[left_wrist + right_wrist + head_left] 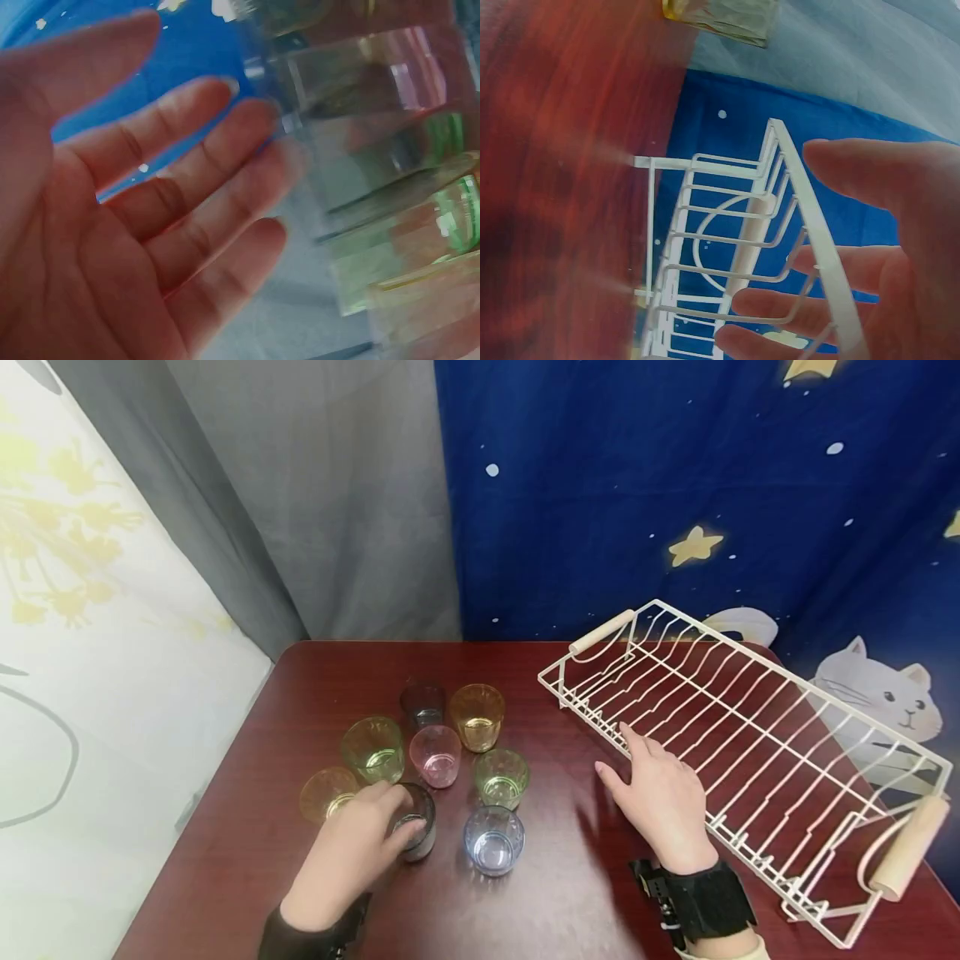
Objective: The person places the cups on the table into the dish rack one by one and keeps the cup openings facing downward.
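Note:
In the head view my left hand (356, 839) is over a dark grey glass (422, 845), its fingers and thumb above the rim. The left wrist view shows those fingers (214, 154) loosely extended and holding nothing. Close beside this hand stand a yellow glass (318, 789) and a large green glass (367, 739). My right hand (667, 802) is at the near long side of a white wire dish rack (780, 747), fingers loosely spread over its edge. From the right wrist, its thumb lies on one side of the rack's rail and the fingers on the other, without gripping.
Behind and right of the left hand stand a pink glass (437, 756), a dark glass (422, 702), an amber glass (477, 714), a small green glass (502, 768) and a blue glass (493, 843). The rack has wooden handles (911, 852) and spans the right of the brown table (555, 893).

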A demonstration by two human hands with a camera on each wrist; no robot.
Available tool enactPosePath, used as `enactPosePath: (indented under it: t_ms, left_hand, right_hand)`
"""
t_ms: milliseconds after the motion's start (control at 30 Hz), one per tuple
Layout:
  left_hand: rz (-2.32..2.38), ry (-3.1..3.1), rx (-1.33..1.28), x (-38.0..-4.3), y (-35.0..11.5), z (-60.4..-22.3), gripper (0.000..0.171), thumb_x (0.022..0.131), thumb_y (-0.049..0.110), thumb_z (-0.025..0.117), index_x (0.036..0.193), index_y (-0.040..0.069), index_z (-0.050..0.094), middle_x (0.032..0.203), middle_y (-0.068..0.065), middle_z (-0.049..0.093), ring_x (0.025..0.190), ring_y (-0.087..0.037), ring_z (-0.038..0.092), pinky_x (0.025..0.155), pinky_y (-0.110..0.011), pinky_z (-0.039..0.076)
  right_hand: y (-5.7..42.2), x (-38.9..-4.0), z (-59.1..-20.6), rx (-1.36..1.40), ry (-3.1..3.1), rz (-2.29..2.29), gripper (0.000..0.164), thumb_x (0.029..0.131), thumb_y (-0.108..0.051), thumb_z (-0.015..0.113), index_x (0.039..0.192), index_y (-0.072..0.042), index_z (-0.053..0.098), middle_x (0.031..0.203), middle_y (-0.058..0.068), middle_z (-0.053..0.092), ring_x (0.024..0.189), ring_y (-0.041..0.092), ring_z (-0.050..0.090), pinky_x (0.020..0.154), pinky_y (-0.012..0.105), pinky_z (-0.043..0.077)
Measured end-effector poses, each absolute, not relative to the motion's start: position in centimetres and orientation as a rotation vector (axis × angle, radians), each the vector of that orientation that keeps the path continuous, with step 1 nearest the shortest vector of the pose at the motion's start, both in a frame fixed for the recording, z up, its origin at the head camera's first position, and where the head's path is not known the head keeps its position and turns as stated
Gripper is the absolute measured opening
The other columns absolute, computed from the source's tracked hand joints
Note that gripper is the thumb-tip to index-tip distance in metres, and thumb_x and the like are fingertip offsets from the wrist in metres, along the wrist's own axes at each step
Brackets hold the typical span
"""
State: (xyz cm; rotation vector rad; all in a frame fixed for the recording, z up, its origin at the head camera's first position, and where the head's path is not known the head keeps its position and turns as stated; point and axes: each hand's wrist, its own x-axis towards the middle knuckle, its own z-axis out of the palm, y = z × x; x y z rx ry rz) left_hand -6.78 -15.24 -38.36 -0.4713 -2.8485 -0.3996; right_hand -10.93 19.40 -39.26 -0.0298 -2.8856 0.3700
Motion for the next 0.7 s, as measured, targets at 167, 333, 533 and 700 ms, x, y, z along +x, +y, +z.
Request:
enactPosePath:
  t_ms: [167, 333, 533, 700]
  left_hand:
    - [-0.434, -2.888, -0.554, -6.5, -14.9, -39.1, 0.029, 0.075, 0.038, 0.081, 0.084, 0.02, 0.06, 0.076, 0.012, 0.052, 0.066, -0.002, 0.049, 0.058, -0.022, 0.044]
    - [-0.485, -2.895, -0.603, -6.2, -14.4, -40.0, 0.029, 0.075, 0.035, 0.08, 0.083, 0.017, 0.059, 0.074, 0.011, 0.052, 0.064, -0.001, 0.045, 0.058, -0.02, 0.042]
    - [-0.462, -2.823, -0.594, -6.1, -13.9, -40.8, 0.027, 0.073, 0.032, 0.081, 0.084, 0.016, 0.062, 0.075, 0.009, 0.059, 0.063, -0.005, 0.057, 0.061, -0.025, 0.048]
    - [-0.366, -2.757, -0.621, -5.8, -13.8, -41.5, 0.021, 0.074, 0.025, 0.08, 0.075, 0.017, 0.06, 0.064, 0.009, 0.059, 0.06, -0.007, 0.059, 0.067, -0.028, 0.048]
  right_hand:
    - [19.5, -11.2, -40.6, 0.002, -2.821, 0.285, 0.061, 0.086, -0.044, 0.065, 0.134, -0.008, 0.054, 0.117, 0.022, 0.065, 0.095, 0.041, 0.063, 0.071, 0.052, 0.051]
    - [19.5, -11.1, -41.4, 0.009, -2.781, 0.209, 0.058, 0.085, -0.04, 0.066, 0.133, -0.01, 0.055, 0.118, 0.019, 0.065, 0.098, 0.038, 0.062, 0.072, 0.05, 0.051]
    - [19.5, -11.1, -42.3, 0.015, -2.66, 0.196, 0.049, 0.081, -0.028, 0.066, 0.126, -0.009, 0.059, 0.111, 0.017, 0.066, 0.092, 0.037, 0.063, 0.07, 0.049, 0.05]
    - [19.4, -11.5, -43.0, 0.044, -2.563, 0.178, 0.047, 0.078, -0.023, 0.067, 0.122, -0.009, 0.062, 0.105, 0.016, 0.068, 0.083, 0.037, 0.064, 0.063, 0.047, 0.049]
